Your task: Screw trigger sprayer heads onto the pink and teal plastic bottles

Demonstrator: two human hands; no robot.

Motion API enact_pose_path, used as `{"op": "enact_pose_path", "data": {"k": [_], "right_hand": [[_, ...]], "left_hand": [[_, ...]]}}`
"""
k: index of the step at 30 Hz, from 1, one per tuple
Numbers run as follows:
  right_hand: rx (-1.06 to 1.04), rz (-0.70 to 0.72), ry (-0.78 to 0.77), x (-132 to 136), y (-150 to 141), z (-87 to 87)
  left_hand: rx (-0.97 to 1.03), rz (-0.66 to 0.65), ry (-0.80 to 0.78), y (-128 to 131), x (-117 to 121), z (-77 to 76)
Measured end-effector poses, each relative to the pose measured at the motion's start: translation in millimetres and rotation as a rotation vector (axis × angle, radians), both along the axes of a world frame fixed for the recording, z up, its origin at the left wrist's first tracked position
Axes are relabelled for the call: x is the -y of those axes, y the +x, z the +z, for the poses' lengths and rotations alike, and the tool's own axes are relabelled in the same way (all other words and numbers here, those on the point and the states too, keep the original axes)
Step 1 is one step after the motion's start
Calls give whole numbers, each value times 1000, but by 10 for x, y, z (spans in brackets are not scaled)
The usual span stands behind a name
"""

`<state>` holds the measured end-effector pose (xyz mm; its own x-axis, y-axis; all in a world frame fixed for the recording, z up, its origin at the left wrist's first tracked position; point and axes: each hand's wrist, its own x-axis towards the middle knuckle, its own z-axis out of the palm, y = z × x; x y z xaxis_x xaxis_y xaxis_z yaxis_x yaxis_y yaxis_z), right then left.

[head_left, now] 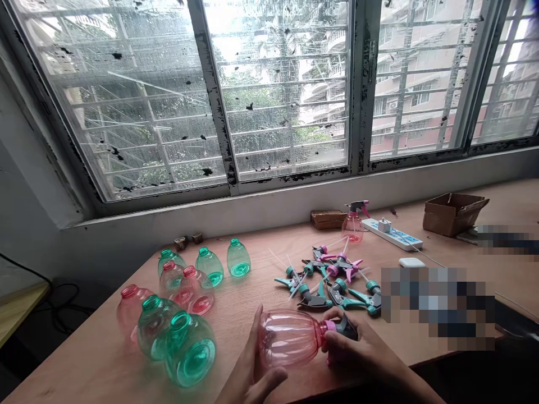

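A pink clear spray bottle (288, 339) lies sideways between my two hands, above the table's front edge. My left hand (263, 376) cups its base, with the thumb below and fingers behind. At the other end, my right hand (351, 336) closes around the pink collar and dark grey spray head (346, 327); part of the head is hidden by the fingers. Just beyond lies a pile of loose spray heads with teal (373, 297) and pink (343, 264) parts and thin tubes. To the left stand several headless bottles, green (191, 350) and pink (197, 292).
A pink bottle fitted with its spray head (352, 224) stands at the back beside a brown cardboard block (328, 219). A white power strip (393, 234), a white case (412, 262) and an open cardboard box (455, 214) are to the right. Blurred patches hide some items there.
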<state>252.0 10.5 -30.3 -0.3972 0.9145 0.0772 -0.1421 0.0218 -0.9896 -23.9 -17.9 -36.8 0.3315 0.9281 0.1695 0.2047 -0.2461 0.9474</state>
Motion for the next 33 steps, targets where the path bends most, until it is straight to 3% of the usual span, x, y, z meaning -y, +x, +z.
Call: {"op": "enact_pose_path", "data": {"k": [6, 15, 19, 27, 33], "right_hand": [[-26, 2, -12, -40, 11, -58], [-50, 5, -45, -51, -2, -71], [-48, -4, -49, -44, -8, -57], [-47, -13, -52, -45, -18, -61], [-47, -10, -63, -42, -24, -47]], "left_hand": [[-107, 123, 55, 39, -31, 39], [-8, 71, 26, 27, 6, 29], [-61, 84, 43, 3, -3, 65], [-56, 98, 88, 7, -57, -72], [-30, 66, 79, 5, -43, 8]]}}
